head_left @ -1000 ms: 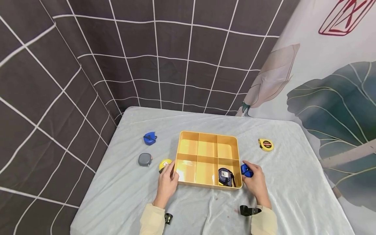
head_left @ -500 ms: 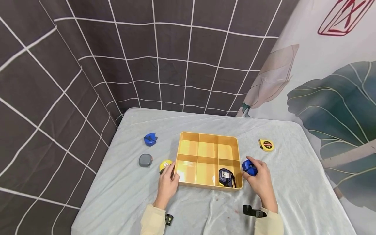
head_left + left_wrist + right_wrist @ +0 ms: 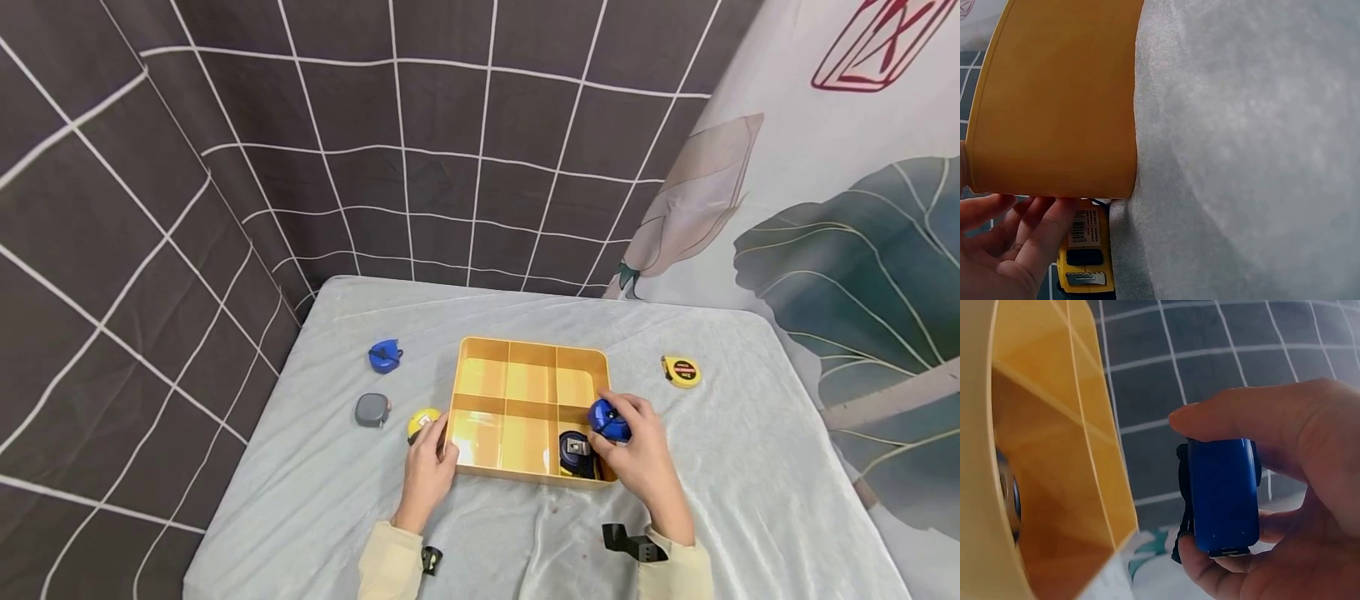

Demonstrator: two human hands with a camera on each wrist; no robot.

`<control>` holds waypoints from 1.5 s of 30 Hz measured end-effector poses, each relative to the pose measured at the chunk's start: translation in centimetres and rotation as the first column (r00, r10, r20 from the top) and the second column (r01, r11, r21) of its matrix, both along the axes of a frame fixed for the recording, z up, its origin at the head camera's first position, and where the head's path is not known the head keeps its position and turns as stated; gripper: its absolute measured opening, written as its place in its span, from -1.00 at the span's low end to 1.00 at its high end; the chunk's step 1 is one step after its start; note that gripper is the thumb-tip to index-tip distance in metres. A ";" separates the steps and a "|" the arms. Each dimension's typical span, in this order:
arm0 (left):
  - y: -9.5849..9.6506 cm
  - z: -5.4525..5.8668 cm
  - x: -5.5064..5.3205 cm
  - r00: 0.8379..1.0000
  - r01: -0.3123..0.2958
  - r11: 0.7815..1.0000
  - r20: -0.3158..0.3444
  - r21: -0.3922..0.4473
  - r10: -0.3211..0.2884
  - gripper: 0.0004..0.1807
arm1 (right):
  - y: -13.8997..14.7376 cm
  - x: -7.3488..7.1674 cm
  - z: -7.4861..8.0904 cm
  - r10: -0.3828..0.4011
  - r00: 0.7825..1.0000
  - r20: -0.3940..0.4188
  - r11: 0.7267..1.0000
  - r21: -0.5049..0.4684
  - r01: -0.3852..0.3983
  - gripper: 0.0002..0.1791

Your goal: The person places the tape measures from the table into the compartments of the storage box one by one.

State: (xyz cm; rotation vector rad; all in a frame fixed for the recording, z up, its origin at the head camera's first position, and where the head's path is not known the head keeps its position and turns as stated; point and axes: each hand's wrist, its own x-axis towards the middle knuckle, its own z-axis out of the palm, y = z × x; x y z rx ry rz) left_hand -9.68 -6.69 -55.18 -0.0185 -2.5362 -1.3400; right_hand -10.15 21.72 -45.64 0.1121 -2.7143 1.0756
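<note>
A yellow six-compartment tray (image 3: 517,476) sits on the cloth. My left hand (image 3: 427,479) grips its left wall, fingers bent against the outside, as the left wrist view shows. Just beside those fingers lies a yellow tape measure (image 3: 1088,250). My right hand (image 3: 651,454) pinches a blue tape measure (image 3: 609,420) between thumb and fingers, above the tray's right wall. In the right wrist view, the blue case (image 3: 1222,494) has a black strap hanging from it. A dark blue tape measure (image 3: 574,451) lies in the front right compartment, partly hidden by the right hand.
To the left of the tray lie another blue tape measure (image 3: 386,356) and a grey one (image 3: 372,410). On the right is a yellow tape measure (image 3: 681,372). A pale cloth (image 3: 750,467) covers the table, and a dark gridded curtain (image 3: 450,192) hangs behind.
My right hand lifted the blue tape measure from beside the tray, moved slightly right, then brought it left over the tray's right wall. The left hand and tray stay in place.
</note>
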 end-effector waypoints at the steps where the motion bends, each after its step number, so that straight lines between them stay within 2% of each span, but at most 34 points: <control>1: 0.0 0.0 0.0 1.000 -0.002 1.000 0.005 -0.002 0.002 -0.47 | -0.4 -0.1 0.1 0.017 1.000 -0.007 1.000 -0.001 -0.017 -0.33; 6: -0.1 0.1 -0.1 1.000 -0.001 1.000 0.012 -0.004 0.001 -0.46 | -2.4 0.0 0.8 0.095 0.995 -0.014 0.995 -0.009 -0.095 -0.32; 12: 0.1 0.1 0.0 1.000 0.010 1.000 0.010 0.004 -0.010 -0.46 | -4.7 0.1 1.8 0.164 0.984 -0.067 0.985 -0.040 -0.167 -0.33; 19: 0.0 -0.3 0.1 1.000 -0.014 1.000 -0.015 0.002 0.014 -0.47 | -6.4 0.2 2.8 0.226 0.970 -0.086 0.970 -0.076 -0.232 -0.33; 24: -0.1 -0.4 0.0 0.999 -0.011 1.000 -0.031 0.006 0.011 -0.47 | -7.2 0.2 2.8 0.260 0.958 -0.119 0.965 -0.013 -0.264 -0.32; 28: -0.1 -0.4 0.0 0.999 -0.007 1.000 -0.032 0.012 0.007 -0.47 | -7.5 -0.1 2.3 0.284 0.950 -0.131 0.959 0.018 -0.284 -0.33; 37: 0.0 -0.3 0.0 0.999 -0.017 1.000 0.034 0.022 0.017 -0.49 | -8.5 -0.4 -0.5 0.286 0.958 -0.037 0.958 -0.001 -0.286 -0.35; 42: 0.0 -0.3 0.0 0.999 -0.011 0.999 0.039 0.042 0.009 -0.49 | -8.6 -0.7 -2.1 0.290 0.953 -0.083 0.957 0.032 -0.288 -0.36; 45: 0.0 -0.3 -0.1 0.999 -0.014 0.999 0.047 0.052 0.012 -0.49 | -8.8 -0.9 -2.8 0.289 0.954 -0.081 0.957 0.044 -0.286 -0.38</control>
